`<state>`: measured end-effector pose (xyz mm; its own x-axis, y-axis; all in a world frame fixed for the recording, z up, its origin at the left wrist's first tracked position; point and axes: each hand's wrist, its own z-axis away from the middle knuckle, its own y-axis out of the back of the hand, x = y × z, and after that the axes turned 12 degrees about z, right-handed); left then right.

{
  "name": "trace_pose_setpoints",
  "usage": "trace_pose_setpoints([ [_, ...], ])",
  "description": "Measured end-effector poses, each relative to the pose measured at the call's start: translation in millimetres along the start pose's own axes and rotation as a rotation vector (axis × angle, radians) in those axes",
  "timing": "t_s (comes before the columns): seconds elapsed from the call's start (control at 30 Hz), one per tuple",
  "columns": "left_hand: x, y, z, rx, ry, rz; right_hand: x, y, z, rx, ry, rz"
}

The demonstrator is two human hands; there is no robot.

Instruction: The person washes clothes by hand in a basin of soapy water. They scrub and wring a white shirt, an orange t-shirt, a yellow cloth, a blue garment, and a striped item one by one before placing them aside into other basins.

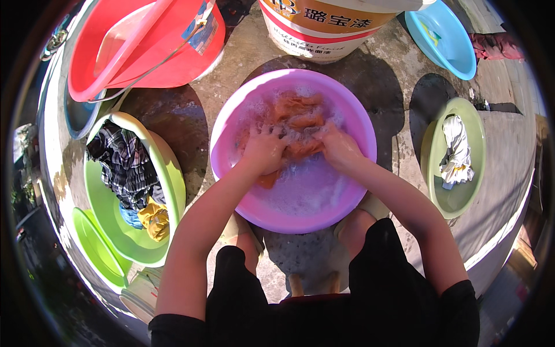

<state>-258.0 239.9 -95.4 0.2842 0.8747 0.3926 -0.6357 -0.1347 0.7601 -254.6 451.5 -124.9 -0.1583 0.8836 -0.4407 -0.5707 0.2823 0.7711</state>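
Note:
A pink-purple plastic basin of soapy water stands on the ground before me. In it lies a wet orange-brown cloth, partly hidden by suds. My left hand presses on the cloth's left part, back of the hand up, fingers spread and partly in the suds. My right hand has its fingers curled on the right edge of the same cloth, at about the same height in the basin.
A green basin with dark plaid and yellow clothes stands left, a pale green basin with a white cloth right. A red bucket, a white paint bucket and a blue basin stand beyond the pink-purple basin.

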Motion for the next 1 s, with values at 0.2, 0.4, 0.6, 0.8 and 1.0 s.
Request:
trace_pose_setpoints([
  [0.2, -13, 5, 30, 0.215, -0.027, 0.286, -50, 110, 47, 0.451, 0.284, -0.004],
  [0.4, -13, 42, 56, 0.332, -0.180, 0.881, -89, 172, 88, 0.719, 0.553, -0.051],
  [0.6, 10, 85, 87, 0.167, -0.405, 1.805, -95, 179, 94, 0.585, 0.545, -0.831],
  [0.8, 16, 78, 52, 0.032, -0.023, 2.169, -68, 150, 59, 0.230, -0.097, -1.302],
  [1.0, -5, 6, 32, 0.396, 0.170, 0.903, -33, 92, 27, -0.096, -0.413, -1.510],
])
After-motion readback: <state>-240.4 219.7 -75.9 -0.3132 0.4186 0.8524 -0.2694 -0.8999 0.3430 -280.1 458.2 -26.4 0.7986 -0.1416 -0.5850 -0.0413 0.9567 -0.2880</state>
